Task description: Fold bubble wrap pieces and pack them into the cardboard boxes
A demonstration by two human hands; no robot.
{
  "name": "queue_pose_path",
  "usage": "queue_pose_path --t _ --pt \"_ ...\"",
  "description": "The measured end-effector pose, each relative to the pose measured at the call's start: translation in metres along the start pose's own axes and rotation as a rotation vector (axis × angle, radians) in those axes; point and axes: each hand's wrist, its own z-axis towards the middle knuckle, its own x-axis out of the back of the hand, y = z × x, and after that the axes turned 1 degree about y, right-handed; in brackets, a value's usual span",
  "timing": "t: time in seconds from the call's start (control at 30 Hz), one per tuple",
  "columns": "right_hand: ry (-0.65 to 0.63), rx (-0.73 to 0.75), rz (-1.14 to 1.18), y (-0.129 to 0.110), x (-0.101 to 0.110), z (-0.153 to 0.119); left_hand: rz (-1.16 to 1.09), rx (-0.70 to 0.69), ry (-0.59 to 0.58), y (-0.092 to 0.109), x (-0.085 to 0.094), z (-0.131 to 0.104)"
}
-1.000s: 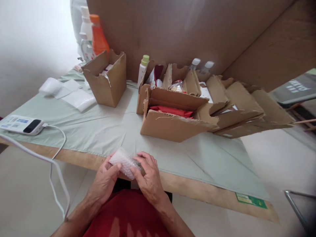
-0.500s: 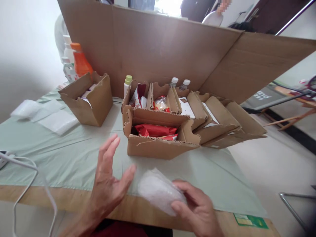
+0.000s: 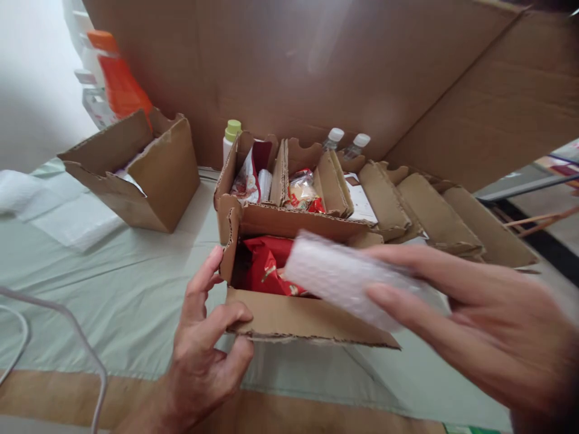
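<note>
My right hand [image 3: 470, 313] is closed around a folded bundle of bubble wrap [image 3: 335, 274]. The bundle is over the front cardboard box [image 3: 289, 316], tilted, and hides part of what lies inside. Red shiny packets [image 3: 266, 259] show in that box. My left hand [image 3: 208, 337] is at the box's left end, with thumb and a finger pinching the edge of its front flap and other fingertips against the left side. The flap leans outward toward me.
Behind stand several cardboard boxes with packets [image 3: 303, 190] and a white carton [image 3: 360, 199]. At left are another cardboard box [image 3: 181, 175], an orange bottle [image 3: 122, 84] and flat bubble wrap [image 3: 76, 217]. A white cable [image 3: 76, 334] crosses the cloth; a tall cardboard panel [image 3: 280, 66] closes the back.
My right hand has raised the bubble wrap from near the table edge to over the front box. My left hand has taken hold of the box, whose front flap now leans outward.
</note>
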Motion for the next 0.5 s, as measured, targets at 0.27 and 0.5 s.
queue_pose_path --t 0.27,0.5 --pt "-0.62 0.268 -0.284 -0.063 -0.123 0.088 -0.021 -0.001 -0.015 -0.003 -0.01 -0.003" --pt "-0.698 0.155 0.018 -0.062 -0.114 0.078 -0.086 0.013 -0.06 -0.008 -0.011 -0.006"
